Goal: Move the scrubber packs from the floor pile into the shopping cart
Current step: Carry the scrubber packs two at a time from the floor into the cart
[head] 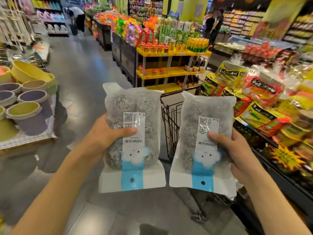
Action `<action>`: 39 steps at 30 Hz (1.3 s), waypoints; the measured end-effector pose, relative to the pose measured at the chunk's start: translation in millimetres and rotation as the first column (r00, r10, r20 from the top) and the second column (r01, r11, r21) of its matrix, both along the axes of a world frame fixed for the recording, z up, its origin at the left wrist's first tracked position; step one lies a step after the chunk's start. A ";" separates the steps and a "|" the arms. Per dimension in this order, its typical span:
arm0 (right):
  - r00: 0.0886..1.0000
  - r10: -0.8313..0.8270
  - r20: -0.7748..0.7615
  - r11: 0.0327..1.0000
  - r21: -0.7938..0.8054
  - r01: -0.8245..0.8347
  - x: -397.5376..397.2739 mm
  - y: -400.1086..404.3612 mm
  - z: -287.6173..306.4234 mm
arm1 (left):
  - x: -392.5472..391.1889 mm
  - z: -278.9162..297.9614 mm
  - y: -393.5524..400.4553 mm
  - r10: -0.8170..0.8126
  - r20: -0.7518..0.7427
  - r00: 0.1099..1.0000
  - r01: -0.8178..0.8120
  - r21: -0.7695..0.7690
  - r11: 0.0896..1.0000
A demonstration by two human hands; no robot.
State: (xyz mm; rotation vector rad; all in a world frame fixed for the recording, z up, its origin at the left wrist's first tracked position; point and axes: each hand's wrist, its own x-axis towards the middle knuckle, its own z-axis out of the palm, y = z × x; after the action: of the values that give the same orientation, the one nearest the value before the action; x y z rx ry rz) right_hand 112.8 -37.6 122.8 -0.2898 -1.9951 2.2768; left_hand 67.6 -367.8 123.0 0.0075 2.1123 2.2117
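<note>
1. I see two scrubber packs held up side by side at chest height, both upside down, so the printed labels read inverted and the blue header with its hang hole points down toward me.
2. The left pack [132,138] shows steel-wool coils through clear film, with a white cloud face on the blue strip.
3. The right pack [204,143] looks the same, just beside the left one but apart from it, tilted slightly.
4. My left hand [103,134] grips the left pack at its edge, thumb pressed across the front label, fingers hidden behind.
5. My right hand [237,148] grips the right pack the same way, thumb on the front, fingers behind.
6. The cart [171,119], black wire, stands right behind the packs, seen in the gap between them; both packs are in the air in front of it, not inside.
7. I cannot tell what the cart holds.
8. To the right is a display of bagged goods [264,102] in yellow and red wrappers.
9. To the left, stacked basins [25,97] in purple, green and yellow sit on a low platform.
10. Ahead, a yellow shelf [171,53] carries bottles and jars; beyond it, two people stand far down the aisles, blurred.
</note>
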 end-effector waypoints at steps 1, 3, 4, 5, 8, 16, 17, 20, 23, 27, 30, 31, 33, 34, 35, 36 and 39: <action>1.000 -0.019 0.007 1.000 -0.003 0.019 -10.6 7.3 -2.8 | -15.3 -2.9 7.2 -0.007 0.006 1.000 0.007 0.000 1.000; 0.998 -0.056 0.012 0.998 -0.004 0.056 -33.7 24.2 -9.8 | -46.2 -7.3 25.0 -0.033 0.020 0.999 0.033 -0.003 0.999; 0.997 -0.076 0.015 0.997 -0.010 0.076 -45.6 33.3 -13.5 | -61.6 -8.3 35.5 -0.052 0.028 0.998 0.052 -0.006 0.999; 0.995 -0.097 0.017 0.995 -0.024 0.097 -57.7 43.1 -17.3 | -77.7 -9.2 46.9 -0.073 0.035 0.997 0.073 -0.011 0.997; 0.989 -0.148 0.027 0.987 -0.060 0.149 -92.4 74.9 -30.1 | -125.9 -9.4 81.3 -0.138 0.044 0.989 0.140 -0.038 0.989; 0.961 -0.269 0.057 0.955 -0.115 0.274 -156.0 165.4 -53.1 | -236.7 -5.4 185.0 -0.292 0.051 0.955 0.296 -0.105 0.949; 0.955 -0.291 0.065 0.947 -0.126 0.297 -160.1 176.1 -55.9 | -248.5 -7.4 197.9 -0.313 0.057 0.948 0.318 -0.109 0.942; 0.927 -0.365 0.085 0.917 -0.141 0.374 -169.7 202.1 -63.9 | -281.7 -14.1 235.8 -0.377 0.083 0.923 0.385 -0.130 0.914; 0.895 -0.435 0.098 0.881 -0.158 0.445 -177.6 222.4 -73.0 | -314.8 -24.6 272.9 -0.437 0.120 0.892 0.451 -0.141 0.882; 0.843 -0.522 0.131 0.827 -0.166 0.538 -189.3 245.3 -88.9 | -360.5 -46.4 318.9 -0.548 0.191 0.814 0.576 -0.145 0.805; 0.797 -0.583 0.158 0.783 -0.150 0.603 -203.8 259.7 -98.5 | -398.1 -62.8 354.0 -0.635 0.209 0.744 0.666 -0.150 0.731; 0.779 -0.604 0.167 0.768 -0.142 0.625 -209.5 264.1 -102.2 | -411.0 -68.4 365.4 -0.660 0.215 0.720 0.693 -0.156 0.704; 0.734 -0.651 0.195 0.726 -0.121 0.677 -222.7 272.0 -110.8 | -437.8 -80.9 385.7 -0.706 0.237 0.668 0.744 -0.162 0.649; 0.707 -0.675 0.210 0.701 -0.118 0.704 -229.7 275.7 -115.5 | -451.8 -89.2 394.3 -0.724 0.249 0.643 0.764 -0.152 0.627; 0.680 -0.697 0.229 0.675 -0.109 0.729 -237.1 278.8 -120.5 | -464.9 -97.7 402.9 -0.736 0.265 0.622 0.781 -0.143 0.608; 0.650 -0.718 0.251 0.651 -0.091 0.754 -244.5 281.5 -126.6 | -477.0 -106.9 410.6 -0.745 0.285 0.603 0.795 -0.140 0.590; 0.594 -0.750 0.291 0.612 -0.035 0.790 -263.4 285.5 -151.6 | -510.2 -142.2 428.8 -0.764 0.363 0.534 0.839 -0.113 0.533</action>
State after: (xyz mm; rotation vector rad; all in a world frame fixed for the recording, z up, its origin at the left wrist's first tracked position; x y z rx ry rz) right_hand -150.6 247.9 -28.9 -1.2487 -1.3076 1.8338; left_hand -442.6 60.9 -19.2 0.5350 1.6940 1.2540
